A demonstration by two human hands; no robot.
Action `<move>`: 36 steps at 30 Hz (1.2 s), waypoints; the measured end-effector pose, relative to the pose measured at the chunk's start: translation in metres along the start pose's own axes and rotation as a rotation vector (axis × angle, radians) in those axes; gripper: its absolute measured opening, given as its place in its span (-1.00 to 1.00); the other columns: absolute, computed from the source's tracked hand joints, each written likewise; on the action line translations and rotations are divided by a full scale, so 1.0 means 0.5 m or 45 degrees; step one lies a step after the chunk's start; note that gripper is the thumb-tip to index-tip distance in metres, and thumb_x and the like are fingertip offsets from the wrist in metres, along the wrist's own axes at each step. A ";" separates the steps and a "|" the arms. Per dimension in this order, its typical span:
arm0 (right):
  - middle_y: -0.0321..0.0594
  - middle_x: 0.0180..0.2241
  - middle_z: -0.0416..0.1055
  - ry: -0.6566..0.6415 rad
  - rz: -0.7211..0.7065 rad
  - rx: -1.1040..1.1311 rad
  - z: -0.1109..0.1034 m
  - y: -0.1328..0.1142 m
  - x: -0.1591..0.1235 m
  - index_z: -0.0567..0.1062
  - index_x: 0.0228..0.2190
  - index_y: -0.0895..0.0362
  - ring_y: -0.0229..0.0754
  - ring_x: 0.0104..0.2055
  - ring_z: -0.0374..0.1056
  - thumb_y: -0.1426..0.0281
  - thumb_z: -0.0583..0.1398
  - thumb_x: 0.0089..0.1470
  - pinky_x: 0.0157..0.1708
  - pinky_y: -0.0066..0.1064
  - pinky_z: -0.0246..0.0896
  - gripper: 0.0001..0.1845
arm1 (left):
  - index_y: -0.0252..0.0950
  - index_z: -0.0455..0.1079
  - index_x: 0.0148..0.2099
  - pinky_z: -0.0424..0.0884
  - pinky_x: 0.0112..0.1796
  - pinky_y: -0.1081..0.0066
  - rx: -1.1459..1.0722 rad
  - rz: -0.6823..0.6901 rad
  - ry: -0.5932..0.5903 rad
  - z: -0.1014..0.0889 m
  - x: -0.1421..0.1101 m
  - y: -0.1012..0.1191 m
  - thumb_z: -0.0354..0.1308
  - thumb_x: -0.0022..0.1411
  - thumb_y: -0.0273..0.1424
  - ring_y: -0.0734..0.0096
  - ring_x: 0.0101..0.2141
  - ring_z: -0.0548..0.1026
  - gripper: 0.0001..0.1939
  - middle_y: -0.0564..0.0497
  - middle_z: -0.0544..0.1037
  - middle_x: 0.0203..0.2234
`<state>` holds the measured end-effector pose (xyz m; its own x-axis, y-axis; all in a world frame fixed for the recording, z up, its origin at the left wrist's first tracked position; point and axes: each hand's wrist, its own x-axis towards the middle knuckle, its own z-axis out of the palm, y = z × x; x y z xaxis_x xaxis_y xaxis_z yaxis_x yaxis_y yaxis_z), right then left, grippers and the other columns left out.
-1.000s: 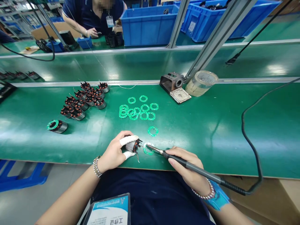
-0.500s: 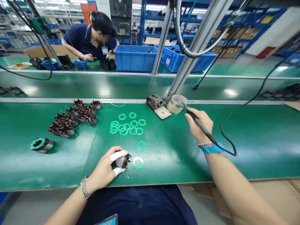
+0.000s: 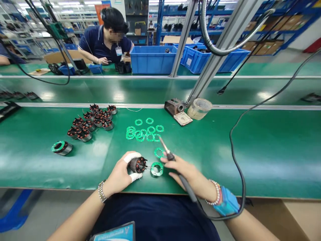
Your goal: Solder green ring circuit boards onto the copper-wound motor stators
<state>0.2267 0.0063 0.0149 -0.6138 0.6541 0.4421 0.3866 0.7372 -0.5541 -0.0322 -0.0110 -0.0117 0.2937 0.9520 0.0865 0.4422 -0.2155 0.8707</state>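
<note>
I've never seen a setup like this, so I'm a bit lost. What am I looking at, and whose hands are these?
This picture comes from a camera worn on a person's head, looking down at their own two hands. The left hand, with white wrapping on two fingers, holds a small wound motor stator. The right hand holds a soldering iron, its tip pointing up and away. On the green workbench, a green ring lies beside the held stator. Beyond it are more green rings and a cluster of stators. Across the bench, another person works near blue crates.
</note>
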 end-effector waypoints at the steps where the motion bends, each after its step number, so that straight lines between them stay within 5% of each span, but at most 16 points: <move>1: -0.15 -0.11 0.43 -0.007 -0.042 0.015 0.012 -0.015 -0.004 0.37 -0.18 0.08 -0.16 0.04 0.28 0.49 0.04 0.11 -0.03 -0.29 0.28 -0.77 | -0.23 0.18 -0.03 0.34 -0.05 0.18 -0.064 -0.018 0.009 0.004 -0.001 0.002 0.24 -0.04 -0.49 0.24 -0.09 0.40 -0.50 -0.10 0.36 -0.10; 6: -0.21 -0.43 0.47 0.352 0.207 -0.009 0.046 -0.050 -0.005 0.41 -0.29 0.09 -0.20 -0.38 0.44 0.48 0.13 0.06 -0.34 -0.41 0.42 -0.87 | -0.23 0.13 0.04 0.35 -0.05 0.18 -0.133 0.003 -0.054 0.031 -0.005 0.025 0.26 -0.04 -0.47 0.24 -0.10 0.42 -0.41 -0.12 0.40 -0.11; 11: -0.19 -0.28 0.44 0.508 0.671 0.692 0.068 -0.071 0.011 0.28 -0.22 0.05 -0.34 -0.58 0.34 0.38 0.13 0.07 -0.63 -0.52 0.38 -0.82 | -0.24 0.26 0.00 0.13 0.07 -0.06 0.322 0.010 -0.011 0.046 -0.001 0.037 0.31 -0.11 -0.40 0.09 0.03 0.32 -0.42 -0.16 0.42 -0.04; 14: -0.15 -0.11 0.37 0.421 0.627 0.963 0.070 -0.074 0.011 0.25 -0.21 0.01 -0.30 -0.44 0.39 0.36 0.21 0.00 -0.52 -0.46 0.42 -0.70 | -0.26 0.26 0.03 0.07 0.09 -0.08 0.441 0.009 0.005 0.048 0.000 0.033 0.32 -0.11 -0.33 0.08 0.08 0.27 -0.40 -0.19 0.43 -0.03; 20: -0.12 -0.10 0.36 0.340 0.480 0.782 0.076 -0.055 0.011 0.27 -0.17 0.01 -0.14 -0.11 0.38 0.36 0.19 0.03 -0.11 -0.28 0.34 -0.70 | -0.27 0.27 0.02 0.11 0.07 -0.08 0.475 0.070 0.018 0.051 0.000 0.029 0.33 -0.13 -0.26 0.06 0.05 0.29 -0.37 -0.19 0.44 -0.08; 23: -0.14 -0.15 0.37 0.404 0.520 0.770 0.083 -0.045 0.020 0.22 -0.16 0.01 -0.15 -0.14 0.39 0.35 0.13 0.08 -0.19 -0.31 0.37 -0.74 | -0.27 0.29 0.01 0.12 0.06 -0.07 0.472 0.087 0.028 0.053 0.001 0.030 0.35 -0.14 -0.27 0.08 0.00 0.34 -0.37 -0.18 0.45 -0.10; 26: -0.17 -0.23 0.40 0.379 0.563 0.456 0.083 -0.044 0.028 0.23 -0.15 0.04 -0.19 -0.27 0.41 0.40 0.14 0.07 -0.27 -0.36 0.38 -0.72 | -0.26 0.29 0.00 0.10 0.07 -0.07 0.448 0.097 0.010 0.052 0.001 0.033 0.34 -0.13 -0.28 0.11 -0.03 0.36 -0.40 -0.14 0.46 -0.13; 29: -0.13 -0.20 0.40 0.265 0.419 0.219 0.076 -0.049 0.036 0.21 -0.08 0.07 -0.18 -0.27 0.40 0.39 0.19 0.03 -0.23 -0.34 0.36 -0.59 | -0.25 0.28 0.01 0.09 0.08 -0.06 0.435 0.072 0.002 0.051 0.002 0.036 0.32 -0.11 -0.30 0.14 -0.06 0.38 -0.41 -0.11 0.46 -0.14; 36: -0.20 -0.23 0.41 -0.027 0.258 0.340 0.075 -0.049 0.060 0.26 -0.16 0.05 -0.15 -0.18 0.39 0.30 0.29 -0.08 -0.15 -0.34 0.32 -0.55 | -0.24 0.29 -0.03 0.07 0.10 -0.03 0.400 0.043 -0.012 0.050 0.004 0.038 0.26 -0.07 -0.37 0.16 -0.05 0.37 -0.51 -0.10 0.46 -0.13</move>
<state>0.1730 0.0015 0.0155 -0.5580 0.7772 0.2910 0.3097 0.5203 -0.7959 -0.0020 -0.0186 -0.0070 0.3202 0.9413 0.1072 0.6718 -0.3054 0.6749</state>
